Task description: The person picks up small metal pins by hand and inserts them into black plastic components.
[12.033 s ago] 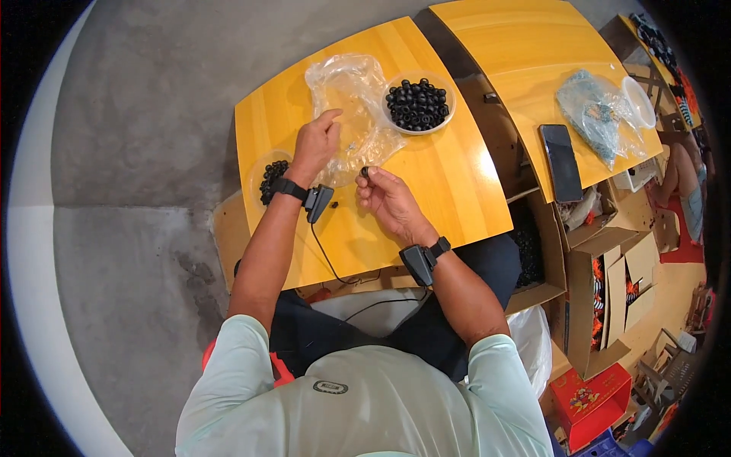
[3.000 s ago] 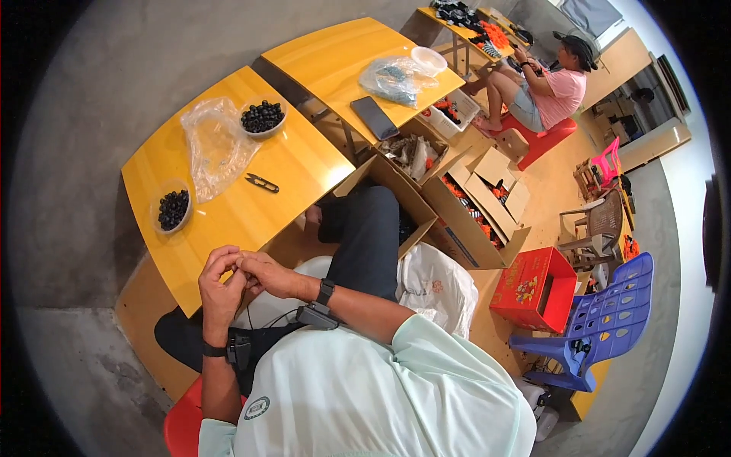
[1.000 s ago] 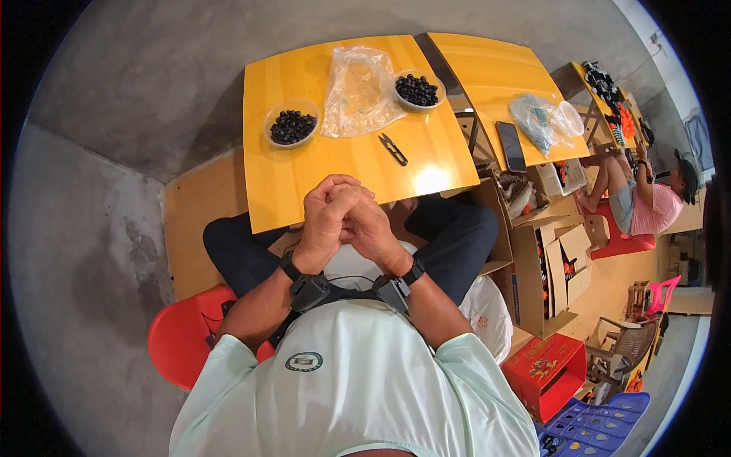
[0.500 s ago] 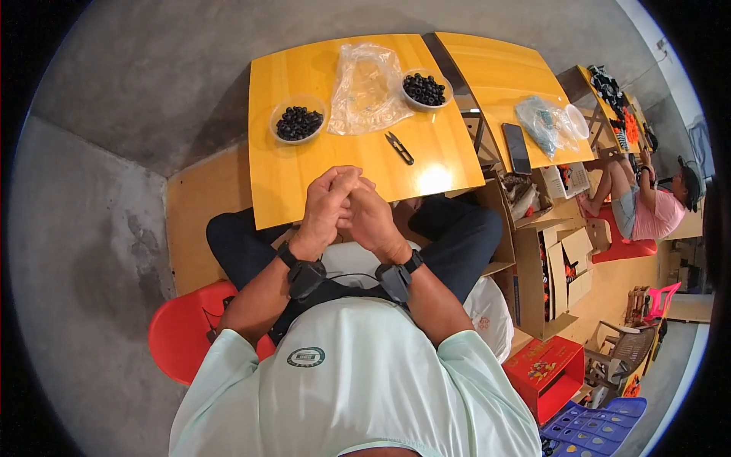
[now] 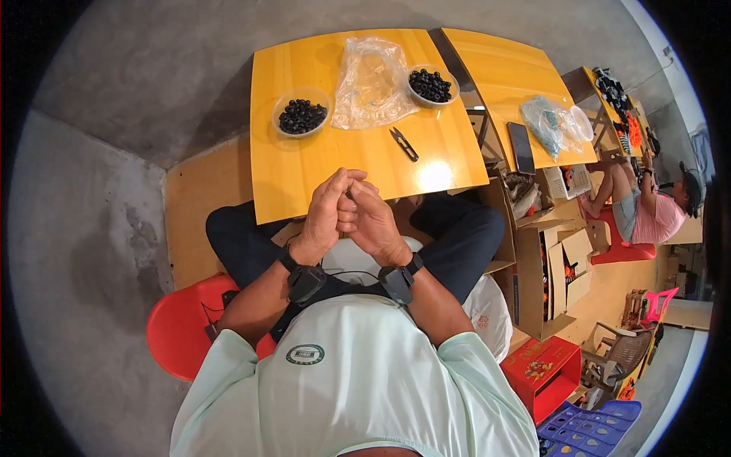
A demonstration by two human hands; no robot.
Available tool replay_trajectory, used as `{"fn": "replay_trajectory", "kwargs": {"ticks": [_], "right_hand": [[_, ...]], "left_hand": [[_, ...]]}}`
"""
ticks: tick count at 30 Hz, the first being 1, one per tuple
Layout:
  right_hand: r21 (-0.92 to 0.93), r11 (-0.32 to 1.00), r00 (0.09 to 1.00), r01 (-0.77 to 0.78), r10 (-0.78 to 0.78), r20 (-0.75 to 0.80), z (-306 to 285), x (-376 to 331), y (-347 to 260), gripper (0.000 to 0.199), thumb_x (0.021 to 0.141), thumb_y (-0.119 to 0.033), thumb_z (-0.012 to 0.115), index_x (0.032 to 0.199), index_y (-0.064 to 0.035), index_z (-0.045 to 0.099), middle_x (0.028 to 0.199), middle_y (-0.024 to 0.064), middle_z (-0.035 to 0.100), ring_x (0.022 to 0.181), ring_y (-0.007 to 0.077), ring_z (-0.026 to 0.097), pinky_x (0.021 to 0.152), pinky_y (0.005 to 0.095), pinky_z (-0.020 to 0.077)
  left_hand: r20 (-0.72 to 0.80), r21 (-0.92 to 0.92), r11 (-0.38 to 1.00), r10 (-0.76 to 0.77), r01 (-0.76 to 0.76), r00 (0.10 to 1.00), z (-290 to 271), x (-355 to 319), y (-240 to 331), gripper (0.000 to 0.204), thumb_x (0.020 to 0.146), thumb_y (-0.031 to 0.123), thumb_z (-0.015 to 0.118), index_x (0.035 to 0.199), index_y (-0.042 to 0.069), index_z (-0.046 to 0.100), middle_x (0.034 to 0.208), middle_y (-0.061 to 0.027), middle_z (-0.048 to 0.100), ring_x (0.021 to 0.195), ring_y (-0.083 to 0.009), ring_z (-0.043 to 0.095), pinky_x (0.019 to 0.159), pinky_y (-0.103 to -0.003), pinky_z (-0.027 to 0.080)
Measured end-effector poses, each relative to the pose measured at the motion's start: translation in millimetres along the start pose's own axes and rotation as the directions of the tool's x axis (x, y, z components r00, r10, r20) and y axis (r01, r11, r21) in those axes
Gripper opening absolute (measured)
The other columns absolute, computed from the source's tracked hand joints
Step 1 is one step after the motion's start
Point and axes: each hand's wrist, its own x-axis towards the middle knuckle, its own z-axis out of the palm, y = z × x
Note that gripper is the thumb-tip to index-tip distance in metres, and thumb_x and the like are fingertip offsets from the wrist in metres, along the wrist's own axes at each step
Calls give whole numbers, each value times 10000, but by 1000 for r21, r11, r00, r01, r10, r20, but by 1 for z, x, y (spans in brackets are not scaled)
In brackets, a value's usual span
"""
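Note:
My left hand and my right hand meet just off the near edge of the yellow table. Their fingers are curled and pressed together. A small dark spot shows between them, but I cannot tell whether it is an object or shadow. Beyond the hands lie black thread snips. A clear bowl of small black bead-like pieces stands on the left, and a second bowl of similar pieces on the right. Between the bowls lies a crumpled clear plastic bag.
A second table to the right bears a phone, a plastic bag and a white container. Open cardboard boxes stand below it. A red stool is at my left. Farther right sits another person.
My hands have shifted their hold, with the fingers less tightly overlapped and a dark spot now visible between them. The view has tilted slightly.

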Motion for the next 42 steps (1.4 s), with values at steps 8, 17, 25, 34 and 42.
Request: {"fn": "replay_trajectory", "kwargs": {"ticks": [8, 17, 25, 34, 42], "right_hand": [[163, 987, 999, -2, 7, -32, 2, -2, 3, 229, 1021, -311, 461, 1129, -113, 504, 788, -25, 396, 659, 82, 363, 541, 216, 315], [113, 994, 998, 6, -12, 60, -2, -2, 2, 255, 1012, -297, 461, 1178, -109, 506, 781, -24, 408, 657, 86, 375, 539, 217, 322], [142, 988, 998, 59, -56, -27, -12, -3, -1, 346, 1031, -316, 368, 1242, -64, 478, 811, 8, 462, 655, 105, 411, 560, 226, 369], [-40, 994, 984, 100, -105, -146, -4, -5, 2, 459, 1026, -299, 362, 1382, -16, 426, 935, 38, 540, 830, 144, 529, 652, 247, 441], [-29, 998, 995, 58, -60, -84, -9, -11, -1, 437, 1029, -304, 385, 1349, -25, 485, 1041, 67, 611, 853, 135, 566, 653, 255, 454]], "left_hand": [[28, 43, 999, 25, -26, 999, 3, -6, 5, 551, 1012, 473, 461, 1246, -25, 499, 930, -55, 620, 459, -3, 292, 375, -158, 265], [109, 63, 997, 42, -49, 993, -3, -6, 3, 594, 1018, 462, 454, 1318, -51, 431, 1044, -89, 607, 557, -28, 403, 431, -168, 352], [162, 627, 652, 426, -426, 890, -6, -17, 9, 481, 893, 207, 673, 1283, -19, 505, 1222, -153, 554, 1028, -213, 604, 814, -290, 513], [464, 832, -62, 620, -551, 632, 13, -24, 21, 404, 692, 69, 769, 1075, 10, 654, 1297, -202, 540, 1118, -334, 584, 931, -405, 492], [497, 818, -78, 596, -570, 631, 14, -18, 23, 277, 679, -25, 733, 947, -11, 664, 1220, -154, 607, 1104, -338, 579, 889, -394, 509]]}}
